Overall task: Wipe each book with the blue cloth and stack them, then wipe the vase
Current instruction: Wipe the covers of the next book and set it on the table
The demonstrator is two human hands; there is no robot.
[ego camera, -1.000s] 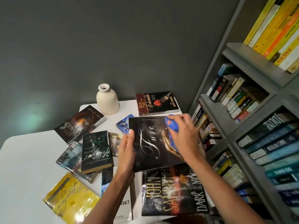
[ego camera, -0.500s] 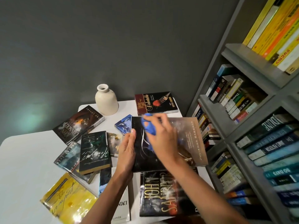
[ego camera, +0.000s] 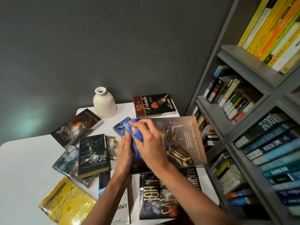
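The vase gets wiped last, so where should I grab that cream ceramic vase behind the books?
Probably the narrow neck of the cream ceramic vase, from above: it stands upright, the neck pinches in under a flared rim, and the body below is wide and smooth.

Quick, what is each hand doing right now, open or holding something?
Left hand: open, straight fingers against the left edge of the dark book.
Right hand: closed on the blue cloth, pressing it to that book.
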